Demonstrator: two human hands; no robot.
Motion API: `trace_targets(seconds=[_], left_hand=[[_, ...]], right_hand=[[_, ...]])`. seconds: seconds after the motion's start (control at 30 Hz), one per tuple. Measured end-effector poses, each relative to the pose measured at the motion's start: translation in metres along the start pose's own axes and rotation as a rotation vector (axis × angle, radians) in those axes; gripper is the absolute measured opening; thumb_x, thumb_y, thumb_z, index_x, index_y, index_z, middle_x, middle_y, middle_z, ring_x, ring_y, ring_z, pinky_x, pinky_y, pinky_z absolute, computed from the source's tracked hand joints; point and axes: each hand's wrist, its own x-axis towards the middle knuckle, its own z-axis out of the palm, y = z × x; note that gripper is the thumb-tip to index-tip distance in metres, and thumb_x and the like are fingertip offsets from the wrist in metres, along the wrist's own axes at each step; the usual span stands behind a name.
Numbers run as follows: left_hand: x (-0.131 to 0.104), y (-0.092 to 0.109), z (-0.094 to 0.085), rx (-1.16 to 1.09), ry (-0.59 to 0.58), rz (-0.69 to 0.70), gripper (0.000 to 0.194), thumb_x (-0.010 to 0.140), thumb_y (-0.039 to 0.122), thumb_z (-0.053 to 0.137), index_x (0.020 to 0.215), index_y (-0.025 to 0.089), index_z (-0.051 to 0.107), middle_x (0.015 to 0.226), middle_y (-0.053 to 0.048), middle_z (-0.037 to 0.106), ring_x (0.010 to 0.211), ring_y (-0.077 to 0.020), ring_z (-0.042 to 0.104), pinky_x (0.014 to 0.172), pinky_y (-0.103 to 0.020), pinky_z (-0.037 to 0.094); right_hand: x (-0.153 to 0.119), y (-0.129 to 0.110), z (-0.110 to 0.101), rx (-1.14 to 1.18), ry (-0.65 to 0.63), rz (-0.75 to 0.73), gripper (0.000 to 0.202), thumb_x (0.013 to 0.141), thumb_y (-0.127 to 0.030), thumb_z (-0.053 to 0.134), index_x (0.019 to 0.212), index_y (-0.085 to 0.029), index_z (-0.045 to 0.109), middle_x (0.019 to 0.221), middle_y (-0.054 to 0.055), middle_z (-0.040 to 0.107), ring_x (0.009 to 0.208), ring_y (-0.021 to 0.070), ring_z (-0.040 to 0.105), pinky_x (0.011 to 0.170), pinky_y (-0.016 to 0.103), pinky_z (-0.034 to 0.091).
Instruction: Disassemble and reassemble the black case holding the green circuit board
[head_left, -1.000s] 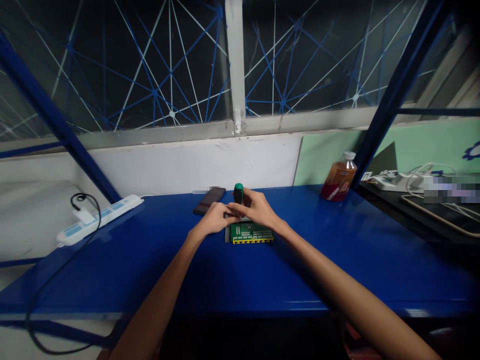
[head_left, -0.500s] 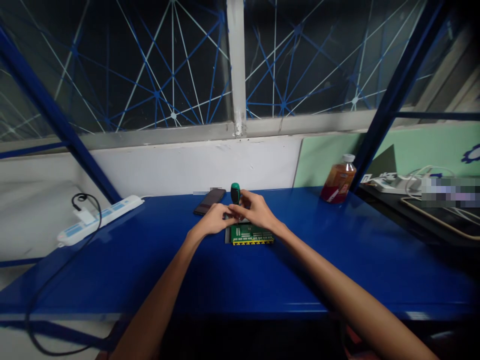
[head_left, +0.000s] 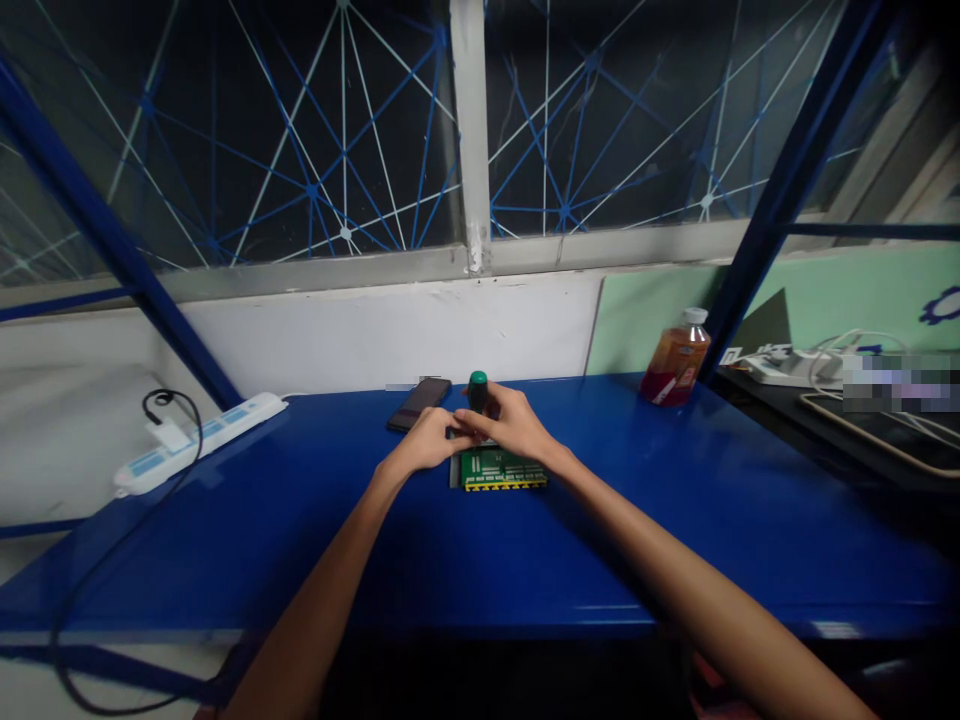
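A screwdriver (head_left: 478, 392) with a green and black handle stands nearly upright over the far part of a green circuit board (head_left: 495, 467). My right hand (head_left: 512, 420) is closed around the screwdriver, its fingers on the handle's lower part. Close beside it, my left hand (head_left: 433, 437) has its fingers pinched together at the board's far left side, near the screwdriver's shaft; whatever they hold is hidden. Yellow connectors run along the board's near edge. The screwdriver's tip is out of sight behind my fingers.
Behind my left hand a dark phone (head_left: 420, 403) lies on the blue table (head_left: 480, 570). A white power strip (head_left: 202, 445) with a black cable is at the left. A drink bottle (head_left: 675, 360) stands at the back right, beside a blue frame post (head_left: 784, 190).
The screwdriver's handle has tipped slightly to the right and sits a little lower. My right fingers have shifted on it, while my left hand has barely moved.
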Motion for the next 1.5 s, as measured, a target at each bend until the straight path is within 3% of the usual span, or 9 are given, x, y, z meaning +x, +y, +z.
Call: trace_targets(seconds=[0.2,0.47,0.8,1.03,1.27,1.5], left_hand=[[0.000,-0.002,0.002,-0.015,-0.054,0.023,0.021,0.081,0.027,0.058,0.082,0.014,0.075,0.078,-0.006,0.073,0.070,-0.0160,0.061,0.062,-0.024,0.039],[0.000,-0.002,0.002,-0.033,-0.039,0.010,0.023,0.081,0.030,0.059,0.084,0.014,0.075,0.079,-0.006,0.073,0.070,-0.0170,0.061,0.063,-0.025,0.040],[0.000,0.000,0.003,-0.042,-0.026,-0.003,0.020,0.079,0.027,0.060,0.085,0.014,0.075,0.083,-0.007,0.074,0.075,-0.0189,0.064,0.066,-0.025,0.042],[0.001,-0.007,0.005,0.017,-0.168,0.014,0.022,0.081,0.024,0.052,0.076,0.013,0.070,0.066,-0.003,0.065,0.058,-0.0126,0.050,0.054,-0.024,0.032],[0.001,-0.010,0.005,0.013,-0.197,0.049,0.021,0.078,0.018,0.048,0.076,0.012,0.068,0.066,-0.002,0.061,0.056,-0.0102,0.043,0.053,-0.024,0.030],[0.000,-0.007,0.005,-0.004,-0.186,0.033,0.023,0.080,0.021,0.048,0.077,0.013,0.070,0.067,-0.002,0.062,0.058,-0.0117,0.046,0.054,-0.024,0.031]], right_hand=[[0.000,0.002,0.000,0.029,-0.010,0.027,0.035,0.080,-0.047,0.058,0.100,-0.019,0.060,0.069,0.001,0.062,0.059,0.0142,0.053,0.054,0.028,0.033],[0.000,0.000,-0.001,0.004,0.004,0.005,0.030,0.080,-0.049,0.057,0.078,-0.019,0.055,0.062,-0.001,0.056,0.056,0.0122,0.049,0.052,0.027,0.031],[0.000,0.002,0.000,0.015,0.028,0.030,0.033,0.081,-0.049,0.056,0.094,-0.019,0.061,0.065,0.000,0.058,0.057,0.0133,0.049,0.053,0.028,0.032],[-0.001,-0.001,-0.004,0.027,0.028,0.047,0.031,0.083,-0.050,0.053,0.088,-0.019,0.058,0.063,0.000,0.058,0.058,0.0144,0.051,0.055,0.029,0.034],[-0.001,-0.002,-0.004,0.045,0.039,0.046,0.034,0.084,-0.050,0.052,0.097,-0.019,0.059,0.062,0.000,0.058,0.057,0.0146,0.052,0.055,0.029,0.035],[-0.001,-0.002,-0.004,0.029,0.019,0.048,0.030,0.083,-0.049,0.052,0.085,-0.020,0.056,0.062,0.001,0.059,0.058,0.0149,0.052,0.055,0.030,0.035]])
